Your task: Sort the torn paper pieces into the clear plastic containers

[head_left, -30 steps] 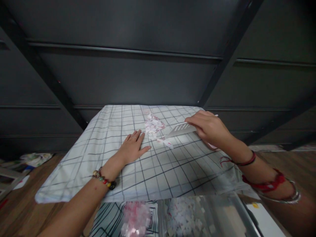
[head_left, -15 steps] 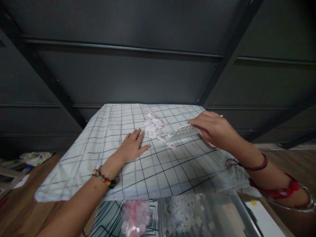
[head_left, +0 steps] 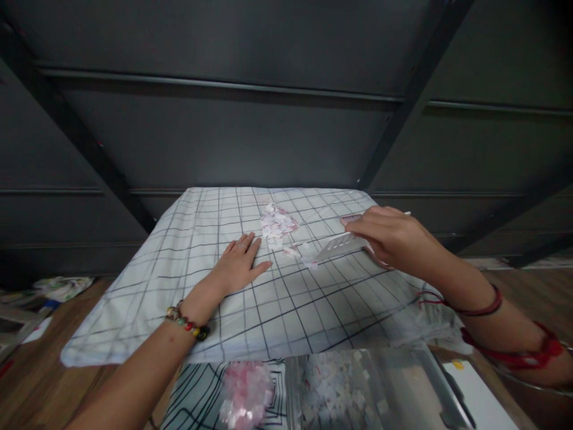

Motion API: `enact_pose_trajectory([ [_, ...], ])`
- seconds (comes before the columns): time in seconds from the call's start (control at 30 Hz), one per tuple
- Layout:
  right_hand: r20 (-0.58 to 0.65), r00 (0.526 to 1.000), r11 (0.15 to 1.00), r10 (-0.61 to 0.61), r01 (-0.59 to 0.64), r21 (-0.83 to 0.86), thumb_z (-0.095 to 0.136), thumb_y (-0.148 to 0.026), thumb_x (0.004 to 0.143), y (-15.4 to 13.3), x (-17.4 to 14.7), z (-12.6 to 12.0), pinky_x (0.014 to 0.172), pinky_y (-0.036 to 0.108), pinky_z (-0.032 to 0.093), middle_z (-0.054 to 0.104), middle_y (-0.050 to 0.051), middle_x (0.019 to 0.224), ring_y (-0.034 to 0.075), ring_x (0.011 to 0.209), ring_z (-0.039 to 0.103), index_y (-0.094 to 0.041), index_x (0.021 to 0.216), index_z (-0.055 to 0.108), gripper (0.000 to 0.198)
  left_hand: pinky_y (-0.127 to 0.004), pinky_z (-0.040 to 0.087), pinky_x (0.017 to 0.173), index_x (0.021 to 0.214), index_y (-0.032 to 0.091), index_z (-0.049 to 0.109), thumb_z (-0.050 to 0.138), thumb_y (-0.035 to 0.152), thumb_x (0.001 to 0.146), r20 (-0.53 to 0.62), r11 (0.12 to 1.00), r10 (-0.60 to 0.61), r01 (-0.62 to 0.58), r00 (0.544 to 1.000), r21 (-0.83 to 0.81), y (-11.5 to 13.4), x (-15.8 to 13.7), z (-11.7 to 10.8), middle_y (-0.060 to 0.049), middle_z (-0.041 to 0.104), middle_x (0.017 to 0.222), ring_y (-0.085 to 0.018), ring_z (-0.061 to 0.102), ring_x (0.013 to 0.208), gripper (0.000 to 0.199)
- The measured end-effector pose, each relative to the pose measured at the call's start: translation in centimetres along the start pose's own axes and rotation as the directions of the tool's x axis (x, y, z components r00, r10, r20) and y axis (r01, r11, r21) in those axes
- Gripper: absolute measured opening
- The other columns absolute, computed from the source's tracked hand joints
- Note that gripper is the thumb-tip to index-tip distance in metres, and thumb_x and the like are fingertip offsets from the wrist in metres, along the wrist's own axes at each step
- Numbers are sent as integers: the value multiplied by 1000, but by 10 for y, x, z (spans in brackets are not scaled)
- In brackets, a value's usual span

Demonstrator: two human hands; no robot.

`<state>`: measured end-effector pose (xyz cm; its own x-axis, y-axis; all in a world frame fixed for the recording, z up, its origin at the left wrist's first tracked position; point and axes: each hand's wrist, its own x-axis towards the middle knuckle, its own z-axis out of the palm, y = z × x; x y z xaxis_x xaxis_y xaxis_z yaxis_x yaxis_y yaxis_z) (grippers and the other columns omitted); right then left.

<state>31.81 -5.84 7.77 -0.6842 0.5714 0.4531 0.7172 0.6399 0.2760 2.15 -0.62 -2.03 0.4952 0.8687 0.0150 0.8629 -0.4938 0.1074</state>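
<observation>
My left hand [head_left: 239,263] lies flat on the checked cloth [head_left: 277,316], fingers stretched, just left of a pile of small white and pinkish paper scraps [head_left: 278,222]. In my right hand [head_left: 387,232] is a white slotted spatula [head_left: 338,244], its blade slanting down to the left. The blade's lower edge is by a few loose scraps [head_left: 310,261] on the cloth. Partly hidden behind my right hand is a pink-edged flat object [head_left: 350,219]; its kind is unclear.
Along the near edge are a bag of pink bits [head_left: 247,391] and a clear plastic bin [head_left: 380,388] with many white scraps inside. A white box [head_left: 481,397] stands at its right. A dark panelled wall [head_left: 250,137] rises behind the cloth.
My right hand and the spatula have moved slightly right, away from the pile, uncovering more of the pink-edged object. My left hand stays in place.
</observation>
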Motion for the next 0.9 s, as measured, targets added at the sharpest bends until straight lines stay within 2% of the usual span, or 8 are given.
enact_pose_trajectory([
  [0.17, 24, 1000, 1000, 10, -10, 21, 41, -2, 70, 1, -3, -5, 69, 32, 45, 65, 4, 78, 18, 77, 56, -18, 90, 61, 32, -45, 17, 107, 138, 5, 27, 27, 58, 88, 23, 1000, -5, 5, 1000, 12, 0, 0, -2, -18, 19, 147, -31, 16, 134, 73],
  [0.3, -14, 1000, 1000, 23, -23, -6, 41, -2, 71, -3, 0, -7, 70, 32, 45, 65, 5, 78, 19, 77, 55, -18, 92, 61, 33, -45, 18, 106, 138, 6, 28, 26, 59, 87, 16, 1000, -2, 2, 1000, 3, 0, 0, -2, -18, 19, 147, -31, 16, 134, 73],
  [0.4, -45, 999, 999, 23, -25, -27, 39, -1, 72, -7, 6, -3, 70, 31, 45, 64, 5, 77, 18, 75, 55, -16, 92, 61, 34, -45, 18, 107, 138, 6, 29, 27, 59, 87, 7, 1000, -1, 1, 1000, -3, -1, 0, 0, -18, 20, 146, -31, 16, 134, 73],
  [0.6, -21, 1000, 1000, 14, -15, -23, 38, -1, 76, -13, 17, 10, 68, 29, 41, 63, 4, 72, 17, 73, 53, -17, 89, 63, 33, -46, 18, 106, 137, 6, 29, 26, 59, 87, -4, 1000, 3, -3, 1000, -15, -2, 0, 1, -17, 21, 146, -31, 17, 134, 74],
  [0.77, -48, 999, 998, 8, -11, -67, 38, -1, 76, -12, 20, 9, 67, 29, 41, 63, 5, 73, 17, 73, 52, -16, 90, 63, 32, -45, 17, 107, 138, 5, 28, 26, 59, 87, 8, 1000, 1, -1, 1000, 1, -2, 0, 0, -18, 20, 147, -30, 16, 134, 74],
  [0.9, -1, 1000, 994, 8, -8, -105, 38, 0, 74, -11, 17, 5, 67, 30, 40, 63, 5, 73, 18, 73, 52, -15, 90, 63, 33, -45, 18, 107, 137, 6, 30, 27, 58, 87, -8, 1000, 14, -14, 1000, -8, -2, 0, 0, -18, 21, 146, -31, 18, 134, 72],
])
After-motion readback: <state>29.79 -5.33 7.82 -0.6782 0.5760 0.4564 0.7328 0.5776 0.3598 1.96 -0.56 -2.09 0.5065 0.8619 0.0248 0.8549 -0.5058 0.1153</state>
